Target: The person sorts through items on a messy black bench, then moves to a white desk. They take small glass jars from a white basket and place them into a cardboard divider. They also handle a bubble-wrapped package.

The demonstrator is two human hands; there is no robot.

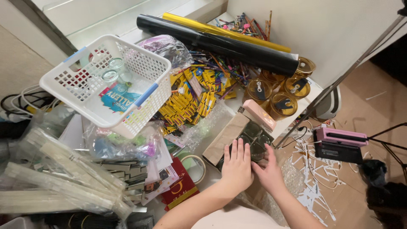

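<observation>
The left hand [237,167] and right hand [268,171] hide the near part of the dark tray [253,135].

We saw two bare forearms entering from the bottom edge, no sleeves on either one. Left hand [237,168] and right hand [269,171] carried no gloves, rings, watch or bands that we could make out. Nails were short and unpainted; a pale garment showed between the arms at the bottom edge.
</observation>
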